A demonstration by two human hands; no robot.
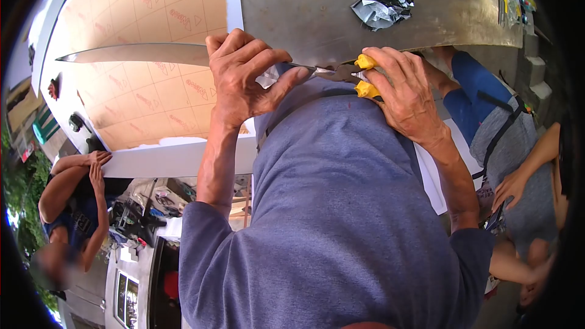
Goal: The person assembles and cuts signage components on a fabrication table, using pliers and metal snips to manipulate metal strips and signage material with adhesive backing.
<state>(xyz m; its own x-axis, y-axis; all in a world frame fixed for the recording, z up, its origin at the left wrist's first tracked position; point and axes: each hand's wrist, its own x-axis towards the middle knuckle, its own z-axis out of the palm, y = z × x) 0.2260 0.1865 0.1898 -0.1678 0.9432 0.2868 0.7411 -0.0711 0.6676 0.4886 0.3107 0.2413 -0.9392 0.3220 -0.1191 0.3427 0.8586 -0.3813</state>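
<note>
My left hand (241,73) is closed on a long, thin metal strip (146,53) that reaches out to the left and tapers to a point. The strip's short end pokes out past my thumb and forefinger. There the jaws of a pair of pliers (338,73) with yellow handles meet it. Around those handles, which are spread apart, curl the fingers of my right hand (405,91). Both hands are close in front of my body, near the edge of a metal sheet (292,12).
Crumpled silver foil (382,9) lies on the metal sheet. To the left is a brown printed board (152,103) with a white border. One person (79,207) rests hands on its lower-left edge. Other people (512,164) are close on the right, with tools (515,3) at upper right.
</note>
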